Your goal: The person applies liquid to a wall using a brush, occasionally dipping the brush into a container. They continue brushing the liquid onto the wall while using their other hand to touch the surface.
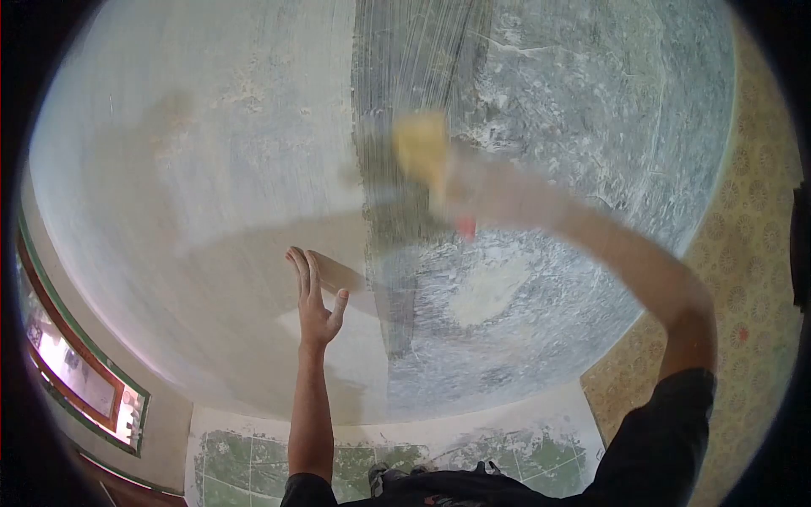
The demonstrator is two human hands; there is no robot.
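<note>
View: the head camera looks forward and down, its picture curved and dark at the rim.
Left hand: the left hand (317, 317) is raised, open and holding nothing, fingers stretched upward and thumb standing apart. It is in front of the pale wall section (228, 287); whether it touches the surface cannot be told.
Right hand: the right hand (469, 186) is blurred, its fingers closed around a yellow tool (420, 145). Single fingers cannot be made out.
Yellow tool: it is over the dark streaked band (384, 68), higher than the left hand, and too blurred for its exact kind or its contact with the wall to be told. A small red part (466, 226) shows just below the right hand.
Wall: smooth and pale on the left, streaked dark grey in the middle, and on the right a rough, mottled blue-grey section (591, 93) with a cream patch (490, 291).
Left edge: a window (80, 372) with a reddish-brown frame and green trim.
Right edge: a yellow patterned surface (748, 220).
Below: green tiles (228, 460) smeared with white, and the person's black shirt (659, 431).
</note>
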